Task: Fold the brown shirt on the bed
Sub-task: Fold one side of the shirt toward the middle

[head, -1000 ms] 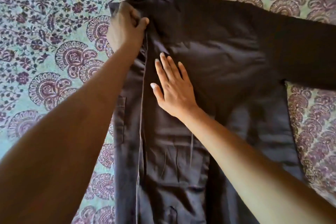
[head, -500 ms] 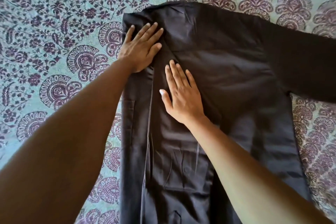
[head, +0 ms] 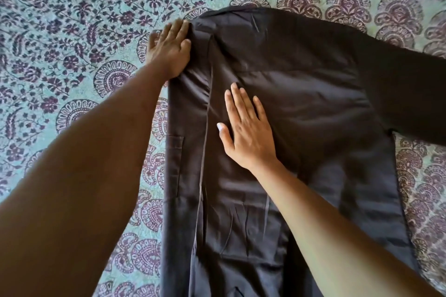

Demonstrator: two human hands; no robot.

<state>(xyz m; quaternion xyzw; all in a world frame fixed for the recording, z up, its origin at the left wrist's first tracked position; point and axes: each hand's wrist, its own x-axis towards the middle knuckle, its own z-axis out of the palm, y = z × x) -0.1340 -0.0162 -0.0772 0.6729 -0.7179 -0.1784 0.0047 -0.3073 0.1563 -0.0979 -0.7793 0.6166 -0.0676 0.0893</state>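
Left hand point(head: 169, 49), right hand point(head: 247, 131): both bare.

Dark brown shirt point(head: 301, 103) – teal bedspread point(head: 60, 43) patterned with purple paisley and flowers

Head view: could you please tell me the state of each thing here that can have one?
brown shirt: laid flat, left side folded inward, right sleeve stretched out unfolded.
left hand: open, flat against the shirt's left shoulder edge.
right hand: open, palm flat on the shirt's middle.
bedspread: spread flat under the shirt.
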